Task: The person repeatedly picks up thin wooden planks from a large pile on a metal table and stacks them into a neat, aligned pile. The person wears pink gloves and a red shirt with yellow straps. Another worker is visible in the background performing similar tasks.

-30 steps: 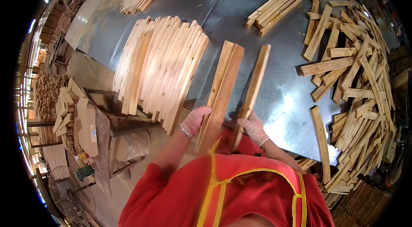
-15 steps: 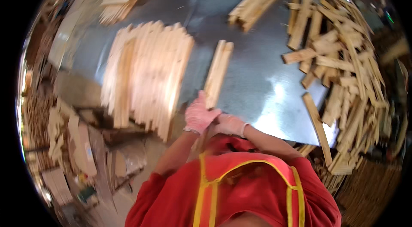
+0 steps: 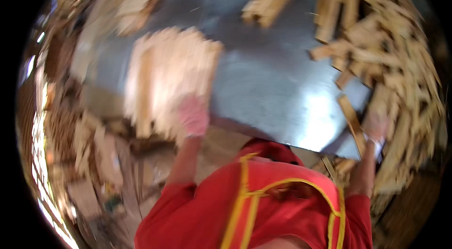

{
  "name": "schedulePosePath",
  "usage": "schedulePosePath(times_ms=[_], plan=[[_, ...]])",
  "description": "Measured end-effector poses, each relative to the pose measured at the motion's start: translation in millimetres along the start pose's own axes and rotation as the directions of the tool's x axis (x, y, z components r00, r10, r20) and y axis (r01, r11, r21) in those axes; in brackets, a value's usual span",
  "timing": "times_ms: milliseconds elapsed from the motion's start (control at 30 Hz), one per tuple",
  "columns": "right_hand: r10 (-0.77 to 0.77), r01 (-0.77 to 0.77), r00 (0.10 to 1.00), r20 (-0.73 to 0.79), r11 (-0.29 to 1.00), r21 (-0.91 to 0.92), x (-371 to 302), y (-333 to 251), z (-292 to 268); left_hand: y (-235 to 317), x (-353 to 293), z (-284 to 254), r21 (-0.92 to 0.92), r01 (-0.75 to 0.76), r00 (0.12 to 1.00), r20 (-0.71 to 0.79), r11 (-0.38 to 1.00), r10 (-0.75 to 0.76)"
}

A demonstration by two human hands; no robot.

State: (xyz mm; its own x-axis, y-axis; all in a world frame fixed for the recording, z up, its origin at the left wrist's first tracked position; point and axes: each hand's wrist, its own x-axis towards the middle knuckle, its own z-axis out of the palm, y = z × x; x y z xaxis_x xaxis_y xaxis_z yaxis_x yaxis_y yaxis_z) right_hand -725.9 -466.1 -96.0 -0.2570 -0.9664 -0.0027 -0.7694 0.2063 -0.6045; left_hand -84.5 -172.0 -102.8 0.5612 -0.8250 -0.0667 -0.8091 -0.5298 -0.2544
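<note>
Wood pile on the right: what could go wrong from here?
The right hand is at the jumbled pile, where pieces cross each other; pulling one might make others slide.

A single stick lies beside that hand near the table edge, so a bump could knock it off.

The left hand, blurred, is at the row of sticks and might push it out of line.

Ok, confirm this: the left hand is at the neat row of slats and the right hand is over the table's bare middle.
Not right: the right hand is at the jumbled pile, not over the bare middle of the table, as the head view shows. The left hand is at the neat row, as you say.
</note>
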Motion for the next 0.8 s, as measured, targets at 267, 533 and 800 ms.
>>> schedulePosePath(times_ms=[267, 533, 800], plan=[[0.227, -0.536, 0.844, 0.487, 0.419, 0.733, 10.4, 61.3, 2.1, 138.4, -50.1, -62.8, -0.505, -0.323, 0.901, 0.094, 0.800, 0.423], [-0.060, -0.852, 0.510, 0.858, 0.108, 0.513, -239.5, -136.2, 110.3, 170.4, -14.5, -86.7, -0.909, 0.383, 0.583, 0.374, 0.162, 0.721], [-0.181, -0.381, 0.495, 0.850, 0.834, 0.399, -244.9, -153.9, 114.1, 179.2, 3.8, -74.8, -0.933, 0.107, 0.909, 0.231, 0.343, 0.347]])
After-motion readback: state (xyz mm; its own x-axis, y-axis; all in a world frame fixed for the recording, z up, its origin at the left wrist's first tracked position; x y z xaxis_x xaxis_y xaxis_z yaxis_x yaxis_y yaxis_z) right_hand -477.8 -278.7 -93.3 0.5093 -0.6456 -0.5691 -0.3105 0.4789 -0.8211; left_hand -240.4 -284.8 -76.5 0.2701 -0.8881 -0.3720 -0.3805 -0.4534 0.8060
